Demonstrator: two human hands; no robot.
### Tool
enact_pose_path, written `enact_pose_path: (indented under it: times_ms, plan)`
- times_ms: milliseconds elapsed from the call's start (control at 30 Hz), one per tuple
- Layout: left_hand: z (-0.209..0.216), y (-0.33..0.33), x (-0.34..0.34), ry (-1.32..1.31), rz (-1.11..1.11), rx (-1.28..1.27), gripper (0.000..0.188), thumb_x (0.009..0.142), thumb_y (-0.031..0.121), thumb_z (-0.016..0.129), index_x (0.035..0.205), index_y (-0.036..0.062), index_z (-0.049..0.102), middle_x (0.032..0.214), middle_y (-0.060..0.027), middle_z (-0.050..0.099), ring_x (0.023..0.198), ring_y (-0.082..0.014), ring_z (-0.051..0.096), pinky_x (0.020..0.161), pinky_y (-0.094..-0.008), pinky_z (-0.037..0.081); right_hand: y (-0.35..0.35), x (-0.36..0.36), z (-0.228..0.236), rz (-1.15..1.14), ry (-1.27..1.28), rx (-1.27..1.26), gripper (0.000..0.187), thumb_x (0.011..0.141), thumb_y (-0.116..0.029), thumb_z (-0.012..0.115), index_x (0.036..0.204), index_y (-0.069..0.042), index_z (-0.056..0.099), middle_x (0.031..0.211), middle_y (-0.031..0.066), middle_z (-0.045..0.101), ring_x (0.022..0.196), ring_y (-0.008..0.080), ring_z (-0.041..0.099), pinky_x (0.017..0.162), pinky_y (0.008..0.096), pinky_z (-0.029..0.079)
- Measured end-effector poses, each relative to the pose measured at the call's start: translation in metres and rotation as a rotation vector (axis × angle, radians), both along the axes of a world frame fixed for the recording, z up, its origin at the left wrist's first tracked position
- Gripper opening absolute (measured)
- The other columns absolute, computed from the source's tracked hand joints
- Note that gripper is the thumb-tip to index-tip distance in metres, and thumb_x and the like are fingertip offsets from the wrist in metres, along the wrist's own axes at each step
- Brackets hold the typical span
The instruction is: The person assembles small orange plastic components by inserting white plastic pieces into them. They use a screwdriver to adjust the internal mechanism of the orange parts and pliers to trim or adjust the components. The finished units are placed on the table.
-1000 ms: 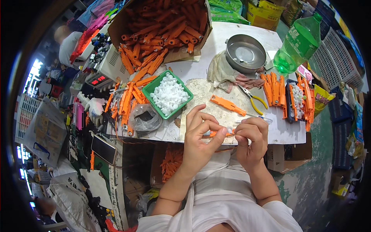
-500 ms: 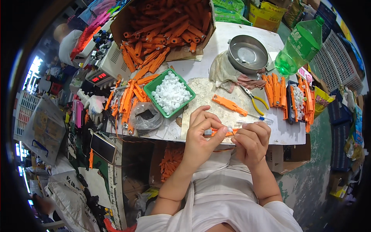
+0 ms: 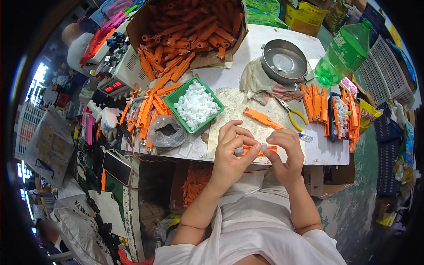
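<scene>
My left hand point(image 3: 234, 154) is closed in a pinch, with a small white plastic cap point(image 3: 264, 146) at its thumb and fingertips. My right hand point(image 3: 286, 153) faces it, thumb and forefinger parted near the cap. Beneath the fingertips, at the table's front edge, an orange plastic casing point(image 3: 270, 149) with a grey part at its left end is partly hidden by both hands. Another long orange casing point(image 3: 261, 118) lies just beyond them. A screwdriver point(image 3: 304, 137) with a clear blue handle rests past my right hand, its shaft mostly covered by the fingers.
A green basket point(image 3: 170, 104) of white caps stands left of my hands. Yellow-handled pliers point(image 3: 297, 120), a metal bowl point(image 3: 284, 62) on a rag and a green bottle point(image 3: 342, 53) are to the right. Behind, a cardboard box point(image 3: 242, 26) overflows with orange casings. More casings point(image 3: 313, 104) stand at right.
My right hand's fingers have uncurled and spread apart, showing more of the orange casing below. The left hand keeps its pinch almost in place.
</scene>
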State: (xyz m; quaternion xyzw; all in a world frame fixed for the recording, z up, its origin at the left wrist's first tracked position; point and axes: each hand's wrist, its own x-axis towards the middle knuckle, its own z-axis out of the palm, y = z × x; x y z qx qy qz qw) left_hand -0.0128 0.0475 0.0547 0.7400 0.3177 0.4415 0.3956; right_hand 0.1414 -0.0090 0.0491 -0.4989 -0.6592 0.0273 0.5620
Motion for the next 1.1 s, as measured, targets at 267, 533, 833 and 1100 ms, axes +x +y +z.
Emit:
enact_pose_path:
  times_ms: [267, 533, 833, 1100]
  plan:
    - [0.007, -0.007, 0.003, 0.102, 0.085, 0.309, 0.009, 0.076, 0.016, 0.074, 0.081, 0.0096, 0.07, 0.093, -0.004, 0.059, 0.116, -0.031, 0.045, 0.096, -0.0432, 0.036, -0.007, 0.001, -0.001, 0.028, 0.036, -0.005, 0.023, 0.075, -0.01, 0.074, 0.094, -0.006, 0.062, 0.085, 0.0055, 0.065, 0.084, 0.0242, 0.059, 0.078, 0.0353, 0.043]
    - [0.005, -0.011, -0.002, 0.1, 0.09, 0.457, 0.013, 0.072, 0.02, 0.078, 0.082, 0.0137, 0.072, 0.093, -0.0028, 0.059, 0.116, -0.0289, 0.044, 0.098, -0.0439, 0.036, -0.018, 0.004, -0.001, 0.073, 0.131, -0.019, 0.022, 0.076, -0.012, 0.074, 0.093, -0.005, 0.063, 0.085, 0.0063, 0.064, 0.084, 0.0245, 0.058, 0.078, 0.0342, 0.044]
    - [0.003, -0.014, -0.002, 0.113, 0.091, 0.529, 0.018, 0.072, 0.021, 0.075, 0.089, 0.0146, 0.072, 0.099, -0.0023, 0.059, 0.115, -0.0279, 0.044, 0.103, -0.0484, 0.034, -0.02, 0.006, 0.007, 0.061, 0.075, -0.048, 0.015, 0.075, -0.007, 0.073, 0.086, -0.005, 0.063, 0.084, 0.0045, 0.063, 0.084, 0.0232, 0.057, 0.077, 0.0337, 0.044]
    - [0.003, -0.015, -0.004, 0.168, 0.074, 0.47, 0.019, 0.078, 0.027, 0.071, 0.094, 0.0174, 0.074, 0.102, -0.0021, 0.06, 0.119, -0.0279, 0.04, 0.099, -0.0403, 0.033, -0.02, 0.002, 0.005, 0.067, 0.088, -0.075, 0.015, 0.074, -0.007, 0.073, 0.085, -0.006, 0.063, 0.084, 0.0044, 0.063, 0.084, 0.0233, 0.056, 0.077, 0.034, 0.044]
